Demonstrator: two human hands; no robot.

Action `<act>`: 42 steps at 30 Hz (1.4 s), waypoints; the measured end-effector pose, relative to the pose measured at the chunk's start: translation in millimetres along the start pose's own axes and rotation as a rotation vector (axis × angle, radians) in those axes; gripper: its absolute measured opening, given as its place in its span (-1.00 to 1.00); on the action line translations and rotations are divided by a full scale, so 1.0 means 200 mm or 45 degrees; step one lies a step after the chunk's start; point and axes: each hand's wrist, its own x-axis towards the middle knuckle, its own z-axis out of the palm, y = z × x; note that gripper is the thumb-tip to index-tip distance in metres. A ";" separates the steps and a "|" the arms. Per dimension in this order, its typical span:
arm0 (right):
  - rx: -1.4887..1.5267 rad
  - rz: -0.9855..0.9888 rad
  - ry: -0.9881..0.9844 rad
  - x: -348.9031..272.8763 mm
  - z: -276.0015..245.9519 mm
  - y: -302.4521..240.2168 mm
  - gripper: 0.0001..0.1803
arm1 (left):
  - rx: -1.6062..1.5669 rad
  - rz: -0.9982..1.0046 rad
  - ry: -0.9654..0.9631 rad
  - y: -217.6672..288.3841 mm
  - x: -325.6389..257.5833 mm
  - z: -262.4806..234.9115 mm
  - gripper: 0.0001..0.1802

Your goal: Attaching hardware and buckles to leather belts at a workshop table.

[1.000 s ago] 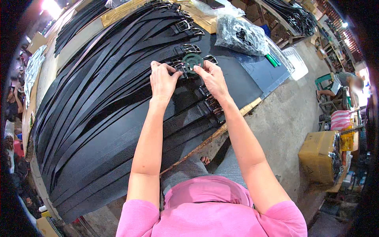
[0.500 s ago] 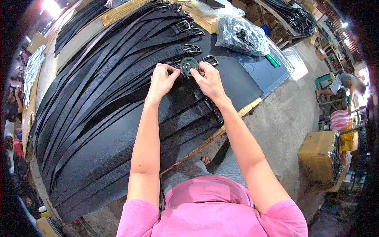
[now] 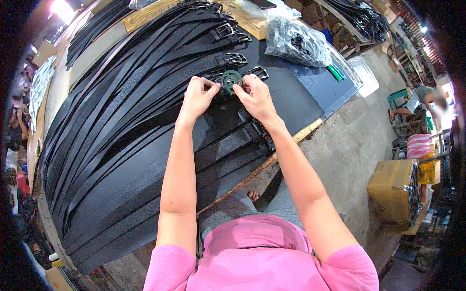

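Observation:
A dark green round disc with ring-like markings [image 3: 231, 82] is held up between my two hands, above the buckle ends of black leather belts [image 3: 131, 92]. My right hand [image 3: 256, 97] pinches its right side, thumb across the front. My left hand [image 3: 198, 98] is closed in a pinch at the disc's left edge; a tiny pinkish spot shows by the fingertips, but what they grip is too small to tell. Just beyond the hands lie a metal belt buckle [image 3: 258, 72] and another buckle [image 3: 235, 58]. More belts [image 3: 228, 145] lie nearer me, under my forearms.
A clear plastic bag with dark pieces [image 3: 297, 42] and a green marker [image 3: 335, 73] lie at the table's far right. The table's wooden edge [image 3: 242, 183] runs in front of me. A cardboard box [image 3: 388, 191] stands on the floor to the right, and another person [image 3: 427, 99] bends farther back.
The disc has turned slightly and shows more of its face. Both hands stay nearly in place with the same pinch. The person at the right has shifted a little.

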 end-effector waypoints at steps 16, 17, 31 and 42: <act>0.178 0.003 -0.167 -0.02 -0.03 -0.01 -0.79 | -0.369 -0.154 -0.528 -0.14 0.01 -0.20 -0.77; 0.174 0.004 -0.178 -0.02 -0.03 -0.01 -0.80 | -0.380 -0.154 -0.540 -0.13 0.01 -0.20 -0.78; 0.166 0.033 -0.202 -0.01 -0.05 0.02 -0.78 | -0.388 -0.147 -0.505 -0.12 0.03 -0.19 -0.75; 1.502 0.768 -0.302 0.08 -0.16 0.04 -0.76 | 0.228 0.273 -0.358 -0.06 0.02 -0.06 -0.72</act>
